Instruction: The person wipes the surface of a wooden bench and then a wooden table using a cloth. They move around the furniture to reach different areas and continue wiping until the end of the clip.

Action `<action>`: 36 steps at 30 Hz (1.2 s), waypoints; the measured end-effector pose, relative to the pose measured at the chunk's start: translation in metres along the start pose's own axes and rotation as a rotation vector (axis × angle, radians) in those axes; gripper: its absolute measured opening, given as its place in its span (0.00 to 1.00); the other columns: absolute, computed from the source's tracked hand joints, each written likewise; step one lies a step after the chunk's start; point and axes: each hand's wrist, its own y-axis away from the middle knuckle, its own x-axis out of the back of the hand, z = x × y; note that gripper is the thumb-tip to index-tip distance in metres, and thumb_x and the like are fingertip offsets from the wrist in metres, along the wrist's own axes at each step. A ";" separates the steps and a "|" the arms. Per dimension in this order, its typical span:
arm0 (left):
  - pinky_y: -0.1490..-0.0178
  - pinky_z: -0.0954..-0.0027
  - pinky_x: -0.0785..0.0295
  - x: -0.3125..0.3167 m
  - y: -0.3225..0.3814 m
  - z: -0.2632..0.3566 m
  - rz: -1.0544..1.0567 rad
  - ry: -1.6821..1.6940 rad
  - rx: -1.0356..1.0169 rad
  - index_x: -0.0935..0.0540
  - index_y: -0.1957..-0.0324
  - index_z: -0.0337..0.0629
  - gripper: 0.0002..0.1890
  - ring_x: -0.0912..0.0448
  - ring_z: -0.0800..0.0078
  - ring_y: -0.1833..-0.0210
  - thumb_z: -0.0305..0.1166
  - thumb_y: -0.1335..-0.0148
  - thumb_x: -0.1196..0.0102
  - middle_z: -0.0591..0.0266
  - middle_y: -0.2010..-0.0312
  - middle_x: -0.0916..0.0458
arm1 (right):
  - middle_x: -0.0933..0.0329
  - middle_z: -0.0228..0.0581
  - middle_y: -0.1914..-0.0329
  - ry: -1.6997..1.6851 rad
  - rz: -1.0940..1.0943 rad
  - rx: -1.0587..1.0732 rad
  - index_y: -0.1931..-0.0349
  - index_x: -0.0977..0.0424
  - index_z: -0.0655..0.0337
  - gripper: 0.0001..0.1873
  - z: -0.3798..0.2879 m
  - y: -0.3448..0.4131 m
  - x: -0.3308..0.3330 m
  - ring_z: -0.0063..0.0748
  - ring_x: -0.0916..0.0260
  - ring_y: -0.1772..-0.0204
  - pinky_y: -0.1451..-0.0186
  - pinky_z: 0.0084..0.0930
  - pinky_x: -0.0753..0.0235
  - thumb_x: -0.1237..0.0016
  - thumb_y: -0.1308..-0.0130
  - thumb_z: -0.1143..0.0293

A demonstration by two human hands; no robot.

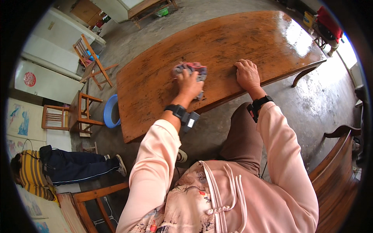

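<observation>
My left hand (190, 84) presses a crumpled grey and red cloth (201, 70) onto the top of a brown wooden table (227, 38). The cloth bunches out past the fingertips, and one end hangs back beside the palm; it looks slightly blurred. To the right, my right hand (247, 75) rests on the table near its front edge, fingers bent, holding nothing that I can see. Black bands with small devices are strapped on both wrists. The tabletop is worn with dark marks and shines at its far right end.
A blue basin (112, 111) stands by the table's left end. Wooden chairs (84, 112) and a folding chair (94, 62) are at the left. A person in a striped top (33, 171) is at the lower left, another in red (329, 23) at the upper right. A wooden bench (335, 157) is at the right.
</observation>
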 end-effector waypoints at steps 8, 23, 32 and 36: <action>0.36 0.48 0.42 0.015 0.039 0.050 0.014 0.257 -0.332 0.25 0.48 0.47 0.26 0.42 0.37 0.40 0.35 0.53 0.38 0.37 0.38 0.43 | 0.27 0.39 0.51 -0.035 -0.012 -0.007 0.59 0.25 0.56 0.13 0.001 0.000 0.001 0.43 0.35 0.43 0.40 0.38 0.38 0.56 0.45 0.72; 0.33 0.57 0.43 0.094 0.145 -0.104 -0.241 0.228 -0.243 0.27 0.46 0.56 0.30 0.43 0.47 0.33 0.25 0.55 0.38 0.52 0.33 0.43 | 0.27 0.37 0.49 0.011 -0.040 -0.007 0.57 0.25 0.57 0.12 0.009 0.001 -0.005 0.43 0.35 0.41 0.39 0.38 0.37 0.57 0.42 0.72; 0.33 0.58 0.43 0.112 0.194 -0.205 -0.133 0.171 0.053 0.25 0.48 0.53 0.26 0.40 0.46 0.35 0.26 0.54 0.42 0.46 0.35 0.41 | 0.28 0.37 0.50 0.022 -0.037 0.008 0.59 0.25 0.57 0.11 0.011 0.001 -0.007 0.42 0.35 0.42 0.40 0.38 0.37 0.56 0.42 0.70; 0.33 0.58 0.44 0.113 0.207 -0.238 -0.048 0.177 0.234 0.26 0.48 0.52 0.25 0.41 0.47 0.34 0.26 0.53 0.42 0.46 0.35 0.41 | 0.28 0.37 0.49 0.017 -0.044 -0.007 0.59 0.25 0.57 0.11 0.009 0.001 -0.004 0.42 0.36 0.41 0.39 0.38 0.38 0.56 0.41 0.70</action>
